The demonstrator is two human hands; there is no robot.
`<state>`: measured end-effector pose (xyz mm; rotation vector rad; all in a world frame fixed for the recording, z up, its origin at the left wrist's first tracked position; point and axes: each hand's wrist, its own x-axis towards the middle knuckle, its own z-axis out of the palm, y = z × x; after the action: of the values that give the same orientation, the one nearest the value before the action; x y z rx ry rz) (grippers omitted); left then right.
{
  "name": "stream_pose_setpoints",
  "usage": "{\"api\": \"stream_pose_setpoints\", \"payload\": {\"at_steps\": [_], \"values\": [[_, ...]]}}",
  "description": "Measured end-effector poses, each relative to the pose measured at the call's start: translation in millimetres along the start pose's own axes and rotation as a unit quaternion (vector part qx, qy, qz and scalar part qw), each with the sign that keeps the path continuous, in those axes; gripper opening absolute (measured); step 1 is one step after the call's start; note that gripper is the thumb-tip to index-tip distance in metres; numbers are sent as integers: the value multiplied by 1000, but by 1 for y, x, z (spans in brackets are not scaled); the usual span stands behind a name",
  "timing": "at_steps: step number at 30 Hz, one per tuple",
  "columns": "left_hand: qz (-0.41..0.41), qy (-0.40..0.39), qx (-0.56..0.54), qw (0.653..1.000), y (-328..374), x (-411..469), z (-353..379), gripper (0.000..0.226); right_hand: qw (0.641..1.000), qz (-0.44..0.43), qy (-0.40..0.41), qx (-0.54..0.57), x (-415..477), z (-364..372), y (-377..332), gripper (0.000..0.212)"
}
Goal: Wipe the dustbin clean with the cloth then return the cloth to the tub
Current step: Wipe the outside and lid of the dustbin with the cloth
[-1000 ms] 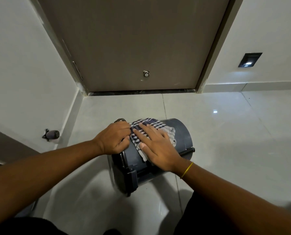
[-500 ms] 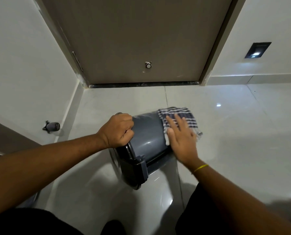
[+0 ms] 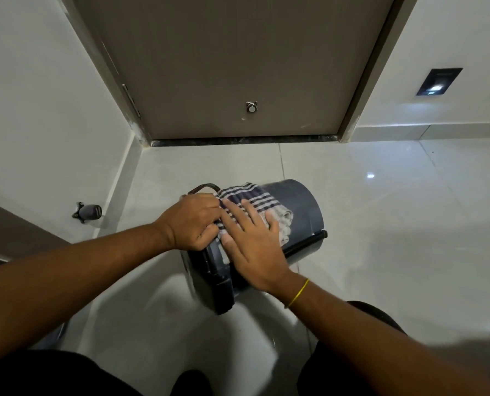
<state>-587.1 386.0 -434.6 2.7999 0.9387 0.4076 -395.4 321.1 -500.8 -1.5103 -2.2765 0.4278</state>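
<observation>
A dark grey dustbin [image 3: 305, 205] lies tipped on its side on the glossy floor, its lid end towards me. A blue-and-white checked cloth [image 3: 256, 200] is spread over its upper side. My right hand [image 3: 251, 244] presses flat on the cloth, fingers spread, a yellow band on the wrist. My left hand [image 3: 193, 221] is curled around the bin's rim at the left, touching the cloth's edge, steadying the bin. The tub is out of view.
A closed brown door [image 3: 238, 67] stands straight ahead, with a small metal stopper [image 3: 251, 107] low on it. A black door stop [image 3: 86, 211] sticks out of the left wall. Light floor tiles [image 3: 409, 224] spread to the right. A wall light [image 3: 438, 82] glows at right.
My right hand has slid the cloth back from the bin's far end towards the lid end, next to my left hand. The left hand kept its grip on the rim.
</observation>
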Motion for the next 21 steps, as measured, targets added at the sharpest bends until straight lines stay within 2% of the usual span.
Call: {"api": "stream_pose_setpoints", "payload": {"at_steps": [4, 6, 12, 15, 18, 21], "values": [[54, -27, 34, 998, 1, 2, -5, 23, 1000, -10, 22, -6, -9, -2, 11, 58], [84, -32, 43, 995, 4, 8, -9, 22, 999, 14, 41, 5, -5, -9, 26, 56], [156, -51, 84, 983, 14, 14, -18, 26, 968, 229, 85, 57, 23, -37, 103, 53], [187, -51, 103, 976, 16, 19, -19, 27, 965, 238, 78, 80, 30, -39, 115, 50], [203, -61, 114, 971, 12, 14, -21, 28, 968, 235, 67, 63, 28, -33, 96, 51], [213, -78, 139, 964, 11, 10, -18, 28, 986, 160, 37, 39, 26, -28, 59, 57]]}}
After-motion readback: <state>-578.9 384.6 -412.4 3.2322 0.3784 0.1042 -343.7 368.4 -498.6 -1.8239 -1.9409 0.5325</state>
